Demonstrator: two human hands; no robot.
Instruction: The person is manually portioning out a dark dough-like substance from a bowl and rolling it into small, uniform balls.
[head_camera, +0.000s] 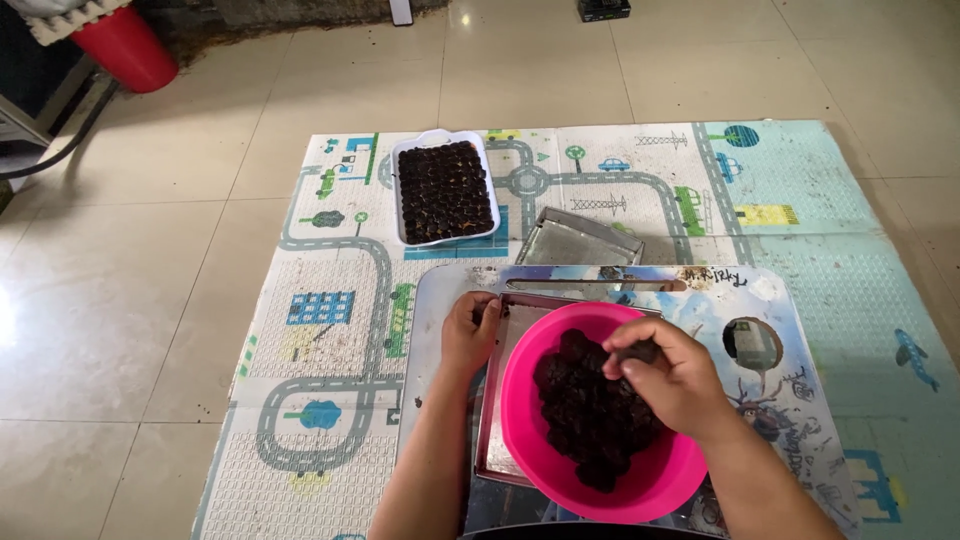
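A: At the right hand (672, 378) the grip is closed narrowly round one dark lump (640, 351), pinched by the fingertips just above the pile of dark lumps (592, 412) in the pink bowl (520, 410).

B: A soft, sticky feel is judged from that clumped look. Light too, and easily squashed, so a gentle fingertip pinch at the sides is best suited.

A: The left hand (470, 330) is curled at the corner of the metal tray (492, 400) under the bowl; whether anything is held inside it cannot be told.

B: Bowl and tray are carried on a low, picture-covered desk (770, 300). Beyond it, on the road-patterned play mat (330, 330), a white dish (444, 190) is seen filled with neat rows of dark pieces, a second metal tray (578, 240) beside it.
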